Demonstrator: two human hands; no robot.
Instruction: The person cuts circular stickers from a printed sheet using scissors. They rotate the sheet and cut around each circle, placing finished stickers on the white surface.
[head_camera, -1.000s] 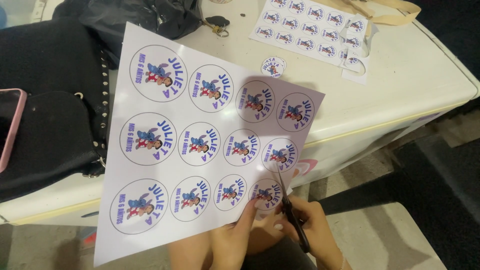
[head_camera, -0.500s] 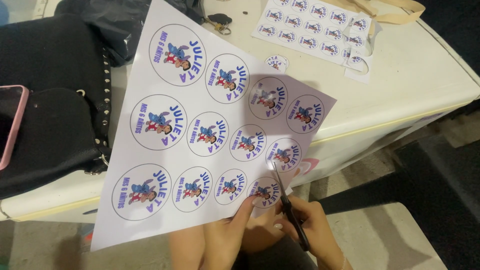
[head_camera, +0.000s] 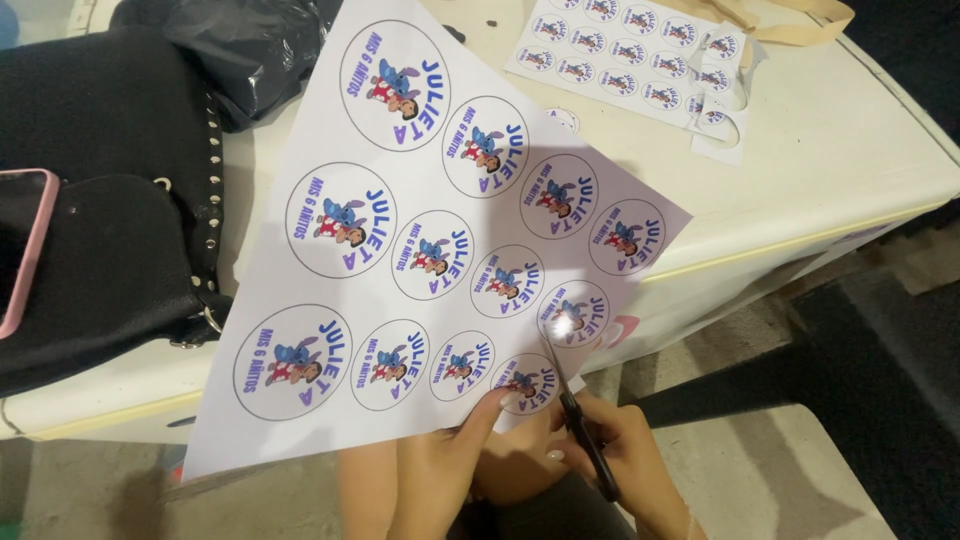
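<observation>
I am looking down at a large white paper sheet printed with round blue-and-purple cartoon stickers (head_camera: 420, 250), which is being held up over the edge of the cream-coloured surface (head_camera: 850, 150) and angled toward me. My left hand (head_camera: 440, 470) is pinching the sheet's lower edge, thumb on top near the bottom row of circles, its fingers (head_camera: 495, 405) closed on the paper. My right hand (head_camera: 625, 465) is wrapped through the handles of a pair of dark-handled metal scissors (head_camera: 575, 410); the blades are standing slightly parted, biting into the sheet's lower right edge beside one of the small circles.

Behind the sheet, a black studded leather bag (head_camera: 110, 230) is lying on the surface at the left, with a pink-cased phone (head_camera: 22, 250) on it and a dark plastic bag (head_camera: 240, 50) beyond. A second, smaller sticker sheet (head_camera: 620, 60), partly cut, is resting at the far right, well apart from the one in hand.

My worry is the floppy sheet: held from one edge only, it may sag or twist, and the blades could wander into a printed circle. The thumb is also sitting close to the cutting line, so a hasty snip could nick it.
</observation>
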